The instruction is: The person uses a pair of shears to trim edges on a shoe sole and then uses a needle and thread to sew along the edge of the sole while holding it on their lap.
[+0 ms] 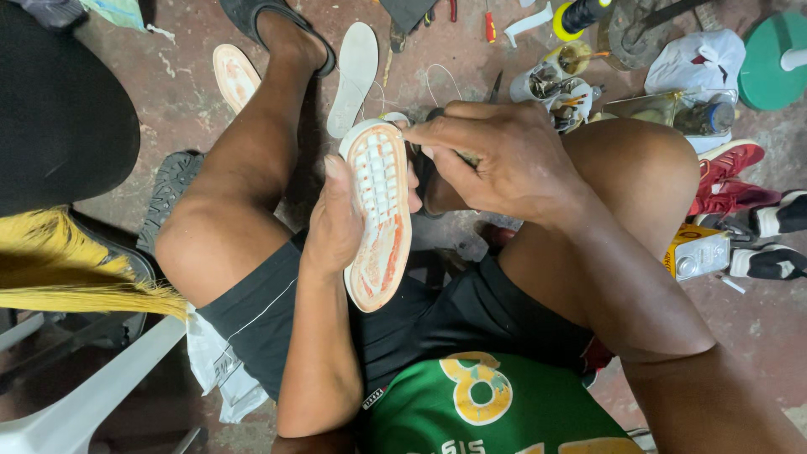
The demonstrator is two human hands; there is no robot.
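My left hand (334,223) grips a white shoe sole (382,219) from its left side, its ribbed, glue-stained inner face turned up toward me. My right hand (492,155) is closed at the sole's top right edge, pinching a small dark tool that is mostly hidden under the fingers. Both hands are held above my lap, between my bare knees.
On the stained concrete floor lie a second sole (235,76), a white insole (353,76), a grey treaded sole (168,189) and a red-handled tool (490,28). Small tubs of tools (555,88), a yellow tin (698,250) and red shoes (727,172) crowd the right. A white plastic chair (84,395) stands lower left.
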